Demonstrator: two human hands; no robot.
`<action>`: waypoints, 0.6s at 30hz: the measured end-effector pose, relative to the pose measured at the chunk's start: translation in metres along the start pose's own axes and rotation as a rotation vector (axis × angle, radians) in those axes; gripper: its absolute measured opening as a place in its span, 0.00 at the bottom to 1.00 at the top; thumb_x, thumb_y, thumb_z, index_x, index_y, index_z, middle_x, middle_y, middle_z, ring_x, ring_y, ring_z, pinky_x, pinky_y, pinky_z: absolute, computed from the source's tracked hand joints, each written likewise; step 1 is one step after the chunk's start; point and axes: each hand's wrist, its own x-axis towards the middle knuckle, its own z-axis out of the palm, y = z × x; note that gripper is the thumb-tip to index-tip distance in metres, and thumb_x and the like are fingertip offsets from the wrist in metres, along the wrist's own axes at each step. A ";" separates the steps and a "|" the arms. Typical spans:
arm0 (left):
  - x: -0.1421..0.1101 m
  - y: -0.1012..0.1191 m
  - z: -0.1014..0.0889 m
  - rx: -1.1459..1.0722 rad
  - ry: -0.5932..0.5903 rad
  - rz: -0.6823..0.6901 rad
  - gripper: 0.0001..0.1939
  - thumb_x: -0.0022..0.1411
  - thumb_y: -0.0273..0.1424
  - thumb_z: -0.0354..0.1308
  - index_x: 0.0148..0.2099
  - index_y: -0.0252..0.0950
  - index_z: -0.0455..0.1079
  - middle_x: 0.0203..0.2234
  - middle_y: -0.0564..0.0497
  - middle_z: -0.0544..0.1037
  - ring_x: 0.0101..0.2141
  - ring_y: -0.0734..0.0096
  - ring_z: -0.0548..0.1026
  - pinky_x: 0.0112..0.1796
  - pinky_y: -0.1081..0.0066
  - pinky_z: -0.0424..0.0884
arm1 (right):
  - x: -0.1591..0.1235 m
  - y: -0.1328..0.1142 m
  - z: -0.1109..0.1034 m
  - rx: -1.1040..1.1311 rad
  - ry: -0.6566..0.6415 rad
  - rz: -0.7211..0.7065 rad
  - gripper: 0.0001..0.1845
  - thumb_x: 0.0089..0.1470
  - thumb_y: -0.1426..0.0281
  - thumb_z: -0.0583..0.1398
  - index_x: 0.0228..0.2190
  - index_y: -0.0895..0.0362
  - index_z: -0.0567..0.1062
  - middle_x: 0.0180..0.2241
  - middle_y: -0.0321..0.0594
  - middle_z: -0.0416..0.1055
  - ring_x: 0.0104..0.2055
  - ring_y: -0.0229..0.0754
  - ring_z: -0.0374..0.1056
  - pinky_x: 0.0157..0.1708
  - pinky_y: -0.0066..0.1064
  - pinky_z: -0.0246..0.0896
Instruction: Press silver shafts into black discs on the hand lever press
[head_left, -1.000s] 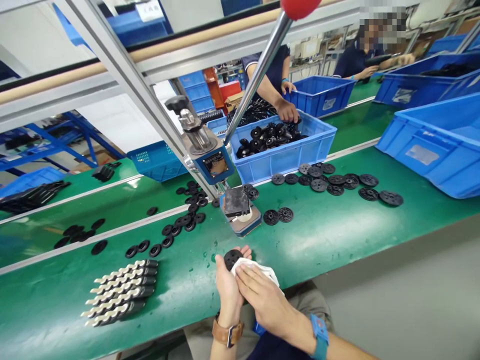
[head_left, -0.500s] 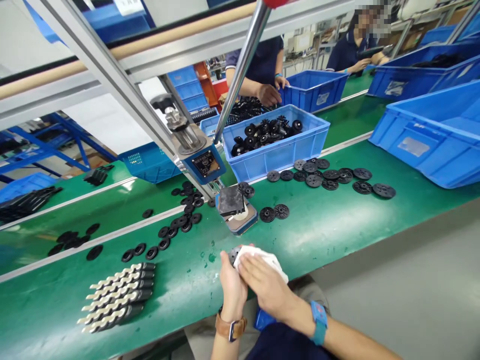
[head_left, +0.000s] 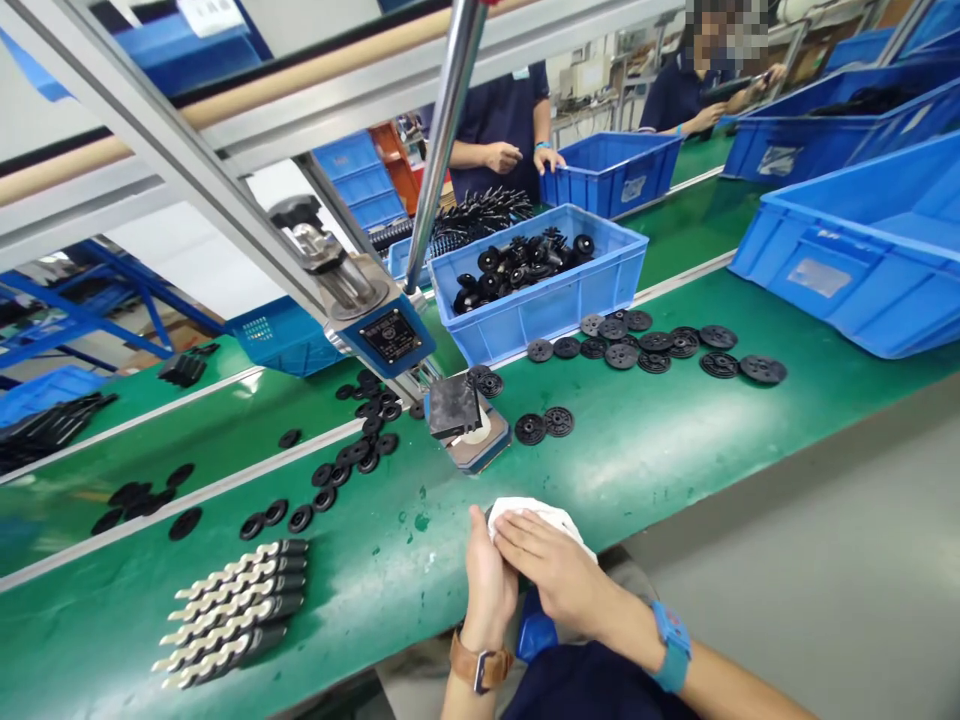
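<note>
Low over the front of the green bench, my left hand (head_left: 489, 575) cups a black disc (head_left: 489, 517), of which only a dark sliver of edge shows. A white cloth (head_left: 547, 512) covers the rest of it. My right hand (head_left: 559, 575) lies over the cloth, fingers together, pressing it onto the disc and the left palm. Beyond my hands stands a hand-lever press (head_left: 390, 335) with a black block (head_left: 454, 405) over its base. Two black slotted discs (head_left: 559, 421) lie right of the base.
Rows of black-and-cream parts (head_left: 232, 615) lie front left, with small black rings (head_left: 300, 518) behind them. More discs (head_left: 622, 355) lie before a blue bin (head_left: 547, 310) of black parts. A large blue bin (head_left: 840, 285) stands right. Two co-workers (head_left: 499, 130) are across the bench.
The cloth and my right hand have slid over the disc, which showed plainly before. My hands sit slightly further right in view. The co-worker's hand has withdrawn from the bin of black parts.
</note>
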 end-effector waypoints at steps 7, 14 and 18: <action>0.014 0.008 0.053 0.024 -0.135 0.015 0.26 0.77 0.46 0.42 0.45 0.30 0.73 0.39 0.33 0.85 0.41 0.53 0.85 0.52 0.50 0.77 | -0.027 0.044 -0.072 0.221 0.281 0.368 0.25 0.64 0.77 0.49 0.53 0.55 0.79 0.50 0.46 0.81 0.52 0.46 0.78 0.51 0.39 0.76; 0.039 0.041 0.123 0.034 -0.270 -0.027 0.30 0.76 0.46 0.42 0.60 0.23 0.67 0.54 0.23 0.77 0.50 0.49 0.82 0.51 0.55 0.77 | -0.006 0.141 -0.143 -0.001 0.396 0.880 0.27 0.61 0.72 0.47 0.53 0.59 0.79 0.51 0.46 0.80 0.50 0.48 0.78 0.50 0.37 0.75; 0.041 0.045 0.116 0.065 -0.239 -0.028 0.31 0.76 0.45 0.44 0.68 0.24 0.56 0.64 0.19 0.65 0.56 0.45 0.77 0.51 0.52 0.77 | 0.034 0.183 -0.167 -0.122 0.343 0.966 0.23 0.66 0.63 0.53 0.54 0.61 0.77 0.52 0.52 0.78 0.54 0.53 0.76 0.54 0.41 0.71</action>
